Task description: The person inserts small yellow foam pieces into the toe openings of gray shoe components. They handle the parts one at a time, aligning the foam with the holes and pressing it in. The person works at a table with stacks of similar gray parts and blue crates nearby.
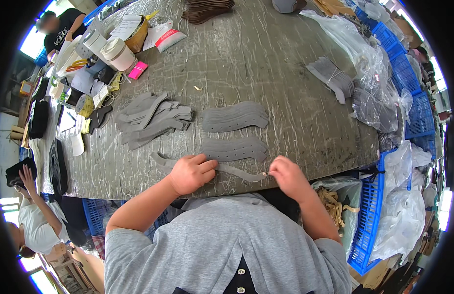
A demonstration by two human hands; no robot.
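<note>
At the near edge of the worktop [285, 73] I see both hands on one long grey strip [234, 171], which lies flat along that edge. Left hand [190, 172] presses down on the strip's left part, fingers curled closed over it, knuckles up. Right hand [288, 175] sits at the strip's right end, fingertips pinched shut on the tip; something small and pale there, too small to tell what. Just behind the strip, two neat stacks of grey perforated pieces: near stack [234, 148], far stack [235, 117], both apart from the hands. Left of those, a loose heap of grey cut pieces [153, 120], fanned and overlapping. Toward the right edge, a tied grey bundle [332, 76] beside clear plastic bags [364, 54]. Far left corner: tape rolls [116, 51], a pink tag [137, 70], mixed clutter. Blue crates [371, 215] line the right side below the worktop. Another person's raised hand [27, 175] at lower left, well apart from the work. A dark stack [207, 9] sits at the far edge.
</note>
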